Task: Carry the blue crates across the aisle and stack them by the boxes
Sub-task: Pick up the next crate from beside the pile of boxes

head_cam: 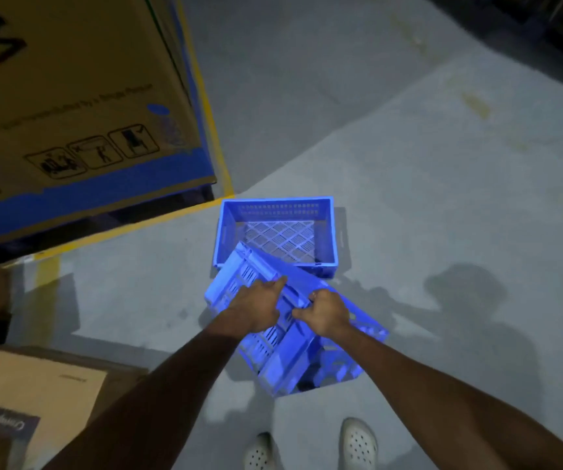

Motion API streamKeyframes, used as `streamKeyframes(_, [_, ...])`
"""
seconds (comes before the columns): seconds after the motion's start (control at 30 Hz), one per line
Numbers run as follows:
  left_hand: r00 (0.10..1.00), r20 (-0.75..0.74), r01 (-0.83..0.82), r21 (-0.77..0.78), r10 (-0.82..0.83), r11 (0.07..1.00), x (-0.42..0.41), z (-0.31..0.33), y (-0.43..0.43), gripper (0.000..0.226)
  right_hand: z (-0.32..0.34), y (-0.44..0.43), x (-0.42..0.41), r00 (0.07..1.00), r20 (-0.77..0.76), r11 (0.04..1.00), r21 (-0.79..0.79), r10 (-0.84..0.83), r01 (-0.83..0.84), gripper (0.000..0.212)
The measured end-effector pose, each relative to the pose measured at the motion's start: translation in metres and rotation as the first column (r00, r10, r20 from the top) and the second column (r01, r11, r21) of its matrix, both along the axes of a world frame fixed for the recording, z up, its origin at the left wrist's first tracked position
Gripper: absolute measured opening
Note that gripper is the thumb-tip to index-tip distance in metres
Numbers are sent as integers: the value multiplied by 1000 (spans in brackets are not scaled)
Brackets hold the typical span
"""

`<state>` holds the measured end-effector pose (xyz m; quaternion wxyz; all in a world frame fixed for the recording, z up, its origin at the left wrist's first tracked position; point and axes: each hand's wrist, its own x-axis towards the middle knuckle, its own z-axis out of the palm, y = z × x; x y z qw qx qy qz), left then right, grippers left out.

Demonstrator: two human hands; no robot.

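Note:
An empty blue crate [275,212] stands upright on the grey floor beside the corner of a big cardboard box [69,106]. A second blue crate [283,357] hangs tilted in the air just in front of it, turned at an angle, its near corner low. My left hand [256,307] and my right hand [327,313] both grip this tilted crate along its upper edge, close together. The tilted crate's far corner overlaps the standing crate's near left rim.
The big box sits on a dark pallet inside yellow floor lines [212,130]. Smaller cardboard boxes [36,385] lie at the lower left. My white shoes [358,442] show at the bottom. Open concrete floor stretches to the right; dark racking fills the top right.

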<state>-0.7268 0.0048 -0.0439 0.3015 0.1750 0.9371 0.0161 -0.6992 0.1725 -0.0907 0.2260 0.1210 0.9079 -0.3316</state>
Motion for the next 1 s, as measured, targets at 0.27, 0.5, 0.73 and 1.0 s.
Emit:
streamKeyframes(0.27, [997,-80,7,151,5,989,40,134,26,80,177,89,53,993,-65,978,191,99,-85,55])
streamKeyframes(0.5, [916,-304,348,285,-260,893,53,254,70,107,324,152,129,960,-268,989,138,81,-45,65])
streamKeyframes(0.73, [812,-416,542,280,-409,792,70,362,125,72,433,171,182,927,-375,992,127,34,15,35])
streamKeyframes(1.0, [680,-579,652,196,-450,733,128,418,215,64,488,213,218,972,-233,963,268,30,34,50])
